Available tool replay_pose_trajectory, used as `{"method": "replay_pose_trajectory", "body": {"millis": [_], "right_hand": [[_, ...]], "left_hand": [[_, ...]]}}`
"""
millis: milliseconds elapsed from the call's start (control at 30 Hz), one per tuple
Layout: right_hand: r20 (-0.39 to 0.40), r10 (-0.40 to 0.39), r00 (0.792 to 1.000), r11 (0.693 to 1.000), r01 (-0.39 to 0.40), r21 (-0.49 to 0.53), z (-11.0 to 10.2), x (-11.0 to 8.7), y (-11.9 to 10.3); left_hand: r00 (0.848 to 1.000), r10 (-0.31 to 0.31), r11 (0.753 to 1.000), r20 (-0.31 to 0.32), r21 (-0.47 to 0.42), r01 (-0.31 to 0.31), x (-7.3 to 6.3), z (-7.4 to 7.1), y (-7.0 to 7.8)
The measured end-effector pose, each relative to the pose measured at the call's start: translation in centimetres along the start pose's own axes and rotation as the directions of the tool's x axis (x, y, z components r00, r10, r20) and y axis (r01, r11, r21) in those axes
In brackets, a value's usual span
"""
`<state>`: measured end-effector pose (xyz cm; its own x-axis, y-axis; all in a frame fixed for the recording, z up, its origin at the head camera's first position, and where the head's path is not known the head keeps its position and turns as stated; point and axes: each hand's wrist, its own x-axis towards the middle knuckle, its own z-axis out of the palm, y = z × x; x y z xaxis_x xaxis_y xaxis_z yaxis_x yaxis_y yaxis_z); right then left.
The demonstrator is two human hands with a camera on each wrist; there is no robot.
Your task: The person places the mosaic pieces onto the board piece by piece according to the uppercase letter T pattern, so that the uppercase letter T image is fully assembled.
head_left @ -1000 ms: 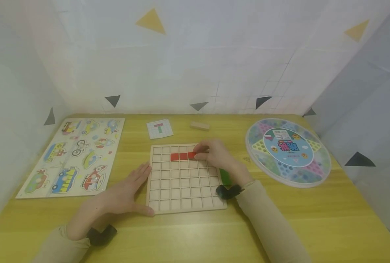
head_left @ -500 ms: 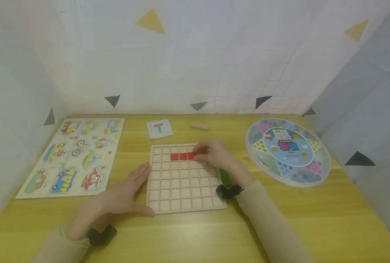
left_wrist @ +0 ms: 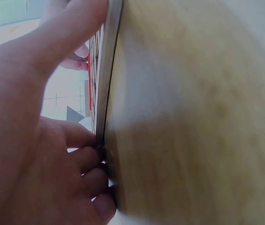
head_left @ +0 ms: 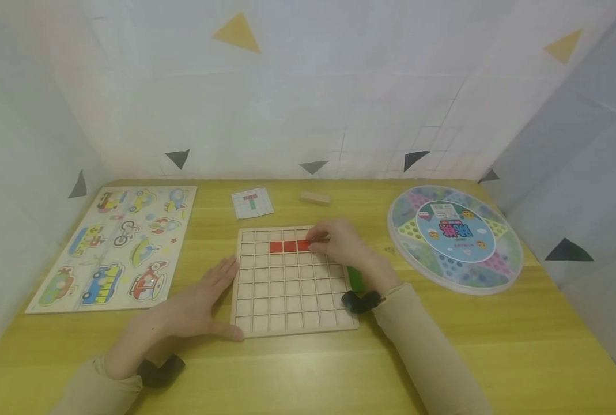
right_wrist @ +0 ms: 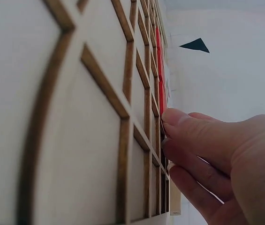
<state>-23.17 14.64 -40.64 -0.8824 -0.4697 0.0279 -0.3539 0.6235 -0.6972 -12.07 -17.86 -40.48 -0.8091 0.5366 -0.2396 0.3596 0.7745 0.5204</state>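
Note:
A wooden grid board lies flat on the table, with three red square tiles side by side in its second row from the far edge. My right hand pinches the rightmost red tile at its right end. In the right wrist view, the thumb meets the end of the red row. My left hand rests along the board's left side, fingers extended to the edge and thumb at the near left corner. Partly hidden by the right forearm, something green shows beside the board's right edge.
Beyond the board are a pattern card with a red and green T and a small wooden block. A vehicle picture puzzle lies left, a round game board right. Walls enclose the table.

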Motion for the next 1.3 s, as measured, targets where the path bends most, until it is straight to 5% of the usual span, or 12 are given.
{"method": "replay_pose_trajectory", "body": {"millis": [800,1300], "right_hand": [[-0.010,0.003,1.000,1.000,-0.003,-0.008,-0.2,-0.2,-0.5],[-0.076,-0.055,0.996,0.998,0.058,0.030,-3.5,-1.7,-0.8]], "left_hand": [[1.000,-0.005,1.000,0.003,-0.011,0.005,0.0,-0.1,0.1],[1.000,0.009,1.000,-0.003,-0.023,-0.010,0.0,-0.1,0.1]]}}
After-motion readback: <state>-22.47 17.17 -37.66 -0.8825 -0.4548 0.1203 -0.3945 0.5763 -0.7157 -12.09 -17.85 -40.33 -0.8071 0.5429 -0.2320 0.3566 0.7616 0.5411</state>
